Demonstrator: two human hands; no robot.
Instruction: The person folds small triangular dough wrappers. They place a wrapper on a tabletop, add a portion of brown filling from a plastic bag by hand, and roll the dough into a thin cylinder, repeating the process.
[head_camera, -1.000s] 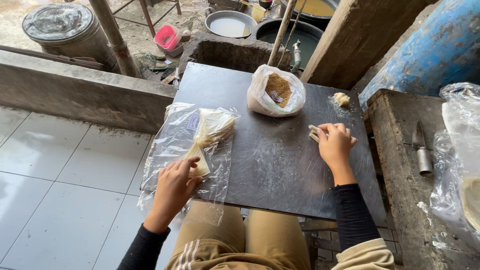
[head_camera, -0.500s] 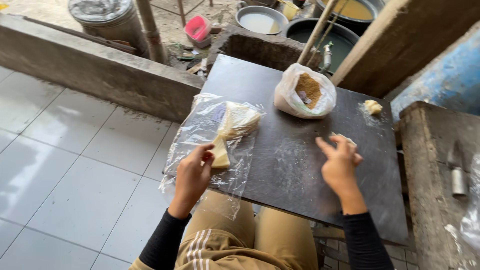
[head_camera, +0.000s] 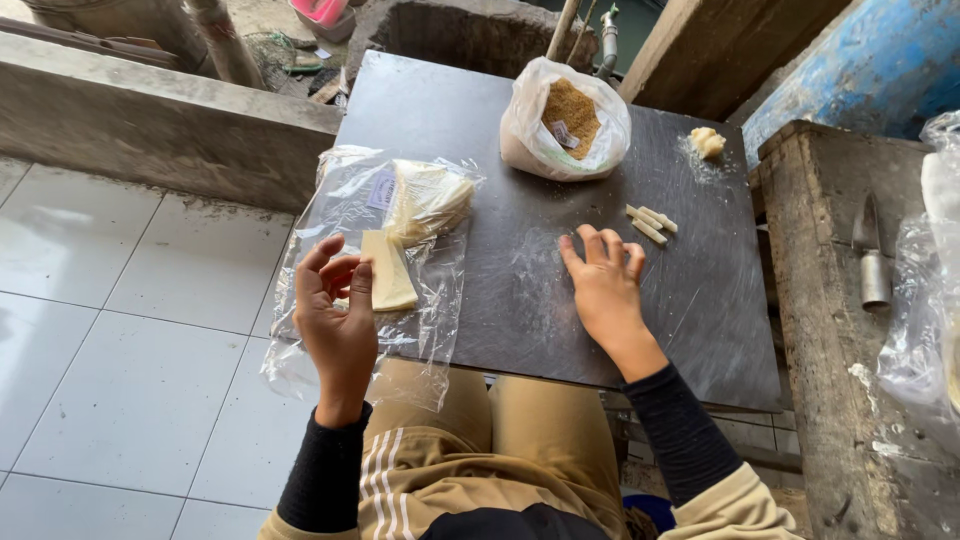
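Three rolls done, plenty of wrappers left

A pale wrapper (head_camera: 385, 270) is pinched by the left hand (head_camera: 338, 325); right hand (head_camera: 605, 285) lies open, empty, finished rolls (head_camera: 650, 222) at its 1 o'clock.

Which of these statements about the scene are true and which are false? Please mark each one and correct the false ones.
1. The left hand holds a pale flat sheet over the clear plastic wrap. True.
2. The right hand grips a knife. False: it rests open on the dark board; the knife lies on the bench at the right.
3. The white bag holds brownish crumbs. True.
4. The small rolled pieces lie inside the bag. False: they lie on the board, beyond the right hand.
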